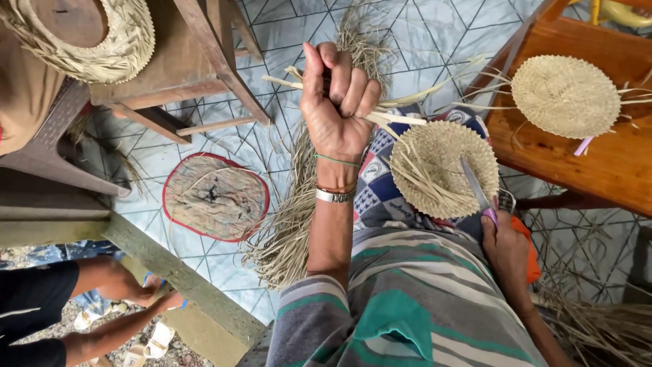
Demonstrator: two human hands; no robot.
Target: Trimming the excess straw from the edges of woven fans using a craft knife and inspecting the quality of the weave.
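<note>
- Left hand [336, 102]: raised and closed in a fist around a bundle of pale straw strips [394, 117], pulling them taut away from the work, seemingly so the loose ends stand clear of the weave.
- Woven straw disc [443, 168]: rests on the person's lap, just below and right of the raised fist; the held strips run from its upper edge, and other loose strands lie across its face.
- Right hand [504, 246]: closed on the purple handle of a knife [477, 190], whose blade lies flat over the disc's right part, a placement that suits trimming the strand ends.
- Second woven disc [565, 95]: lies on the wooden bench [591, 166] to the right, strands sticking out around its rim, well apart from both hands.
- Red-edged mat [216, 197]: flat on the tiled floor, beside a heap of raw straw [288, 224].
- Another person's arms [112, 299]: lower left, apart from the work.
</note>
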